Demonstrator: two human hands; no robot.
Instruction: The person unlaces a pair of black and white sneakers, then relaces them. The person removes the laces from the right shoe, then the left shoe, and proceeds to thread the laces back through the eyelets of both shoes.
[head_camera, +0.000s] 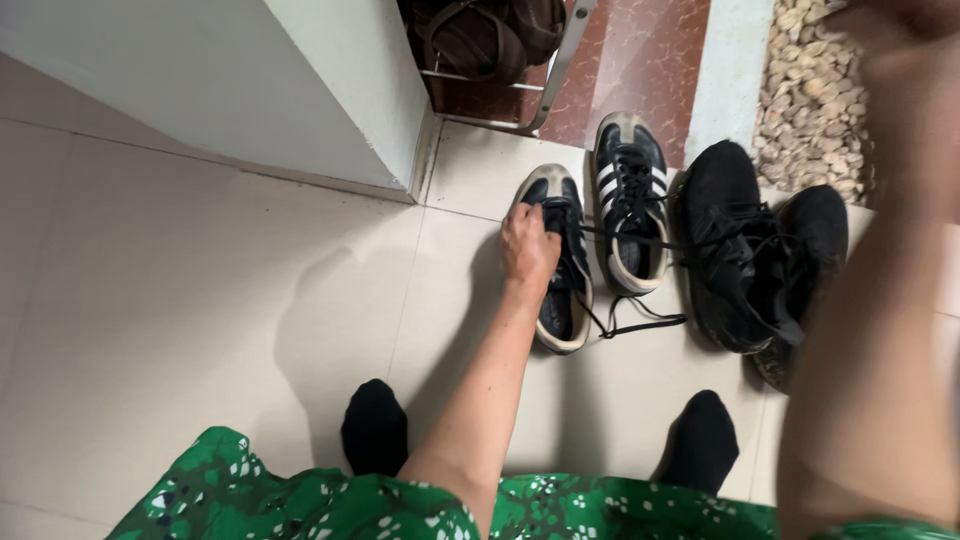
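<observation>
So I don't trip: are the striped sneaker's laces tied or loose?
Loose. The striped sneaker's laces trail untied across the floor tile.

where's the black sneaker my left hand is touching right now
In the head view the black sneaker lies on the tiled floor just ahead of your socked feet, under your left hand, leftmost of the shoes, beside its striped partner.

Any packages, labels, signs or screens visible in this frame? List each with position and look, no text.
None: no package, label, sign or screen shows.
What is there instead: a striped black sneaker on the pale tiles, gripped at its tongue by the left hand.
Its partner sneaker beside it, to the right, laces trailing.
A pair of plain black shoes further right.
The right hand is a raised blur at the top right.
</observation>
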